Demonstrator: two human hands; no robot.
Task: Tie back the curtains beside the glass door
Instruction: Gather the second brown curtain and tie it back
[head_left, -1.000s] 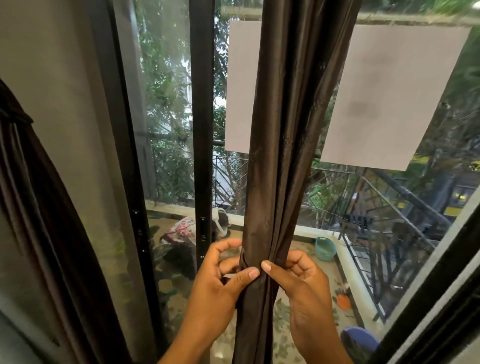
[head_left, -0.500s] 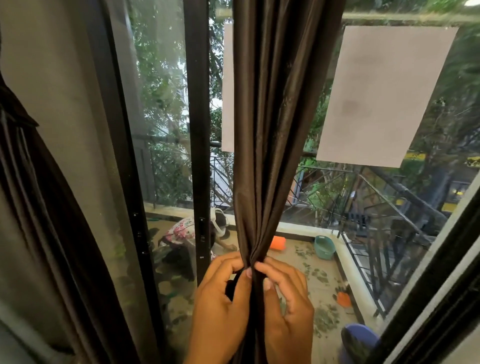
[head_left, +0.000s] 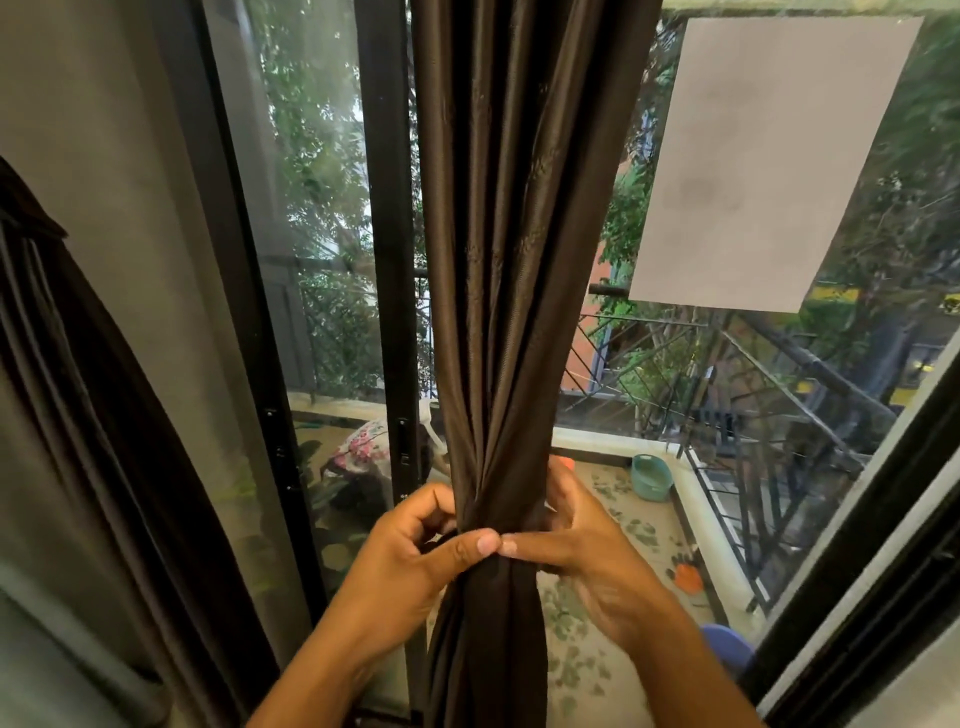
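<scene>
The dark brown, satiny curtain hangs straight down in front of the black-framed glass door, its folds gathered into one tight waist low in the view. That narrowing is where both hands meet. The left hand curls round the bunch from the door side, thumb laid across the front. The right hand wraps it from the other side, forefinger stretched across so its tip touches the left thumb. Held like that, the cloth cannot spread while a tie goes on.

A thin dark band seems to loop out by the left fingers, probably the tie-back itself, though it is too dark against the fabric to be sure. I would judge the tying to be under way, not finished.

At the far left a second dark curtain sweeps down against the grey wall, apparently cinched already. A pale sheet of paper is stuck on the pane to the right, and a balcony with a teal tub shows through the glass.
</scene>
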